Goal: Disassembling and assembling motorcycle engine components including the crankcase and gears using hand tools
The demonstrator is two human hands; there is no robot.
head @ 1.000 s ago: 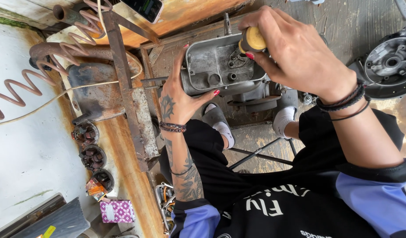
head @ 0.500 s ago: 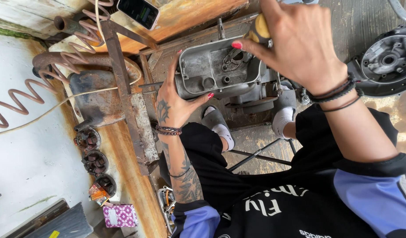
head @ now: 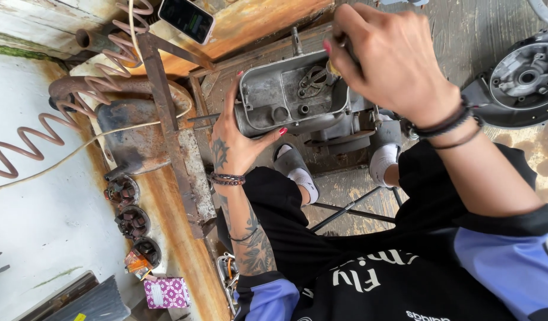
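A grey metal engine casing (head: 274,98) rests on a rusty workbench, its open side toward me. My left hand (head: 232,139) grips the casing's near left edge, thumb hooked on the rim. My right hand (head: 387,62) is closed over a tool with a yellow handle (head: 332,66), its tip down inside the casing next to a round fitting. My fingers hide most of the tool.
A black phone (head: 186,19) lies on the bench's orange top. A coiled hose (head: 36,134) and a rusty pipe sit at the left. Dark round wound parts (head: 131,220) line the bench edge. Another engine cover (head: 520,77) lies at the right on the plank floor.
My right hand has moved up and over the casing, covering more of the yellow handle. The view has shifted, so the phone shows more fully. My left hand has kept its grip.
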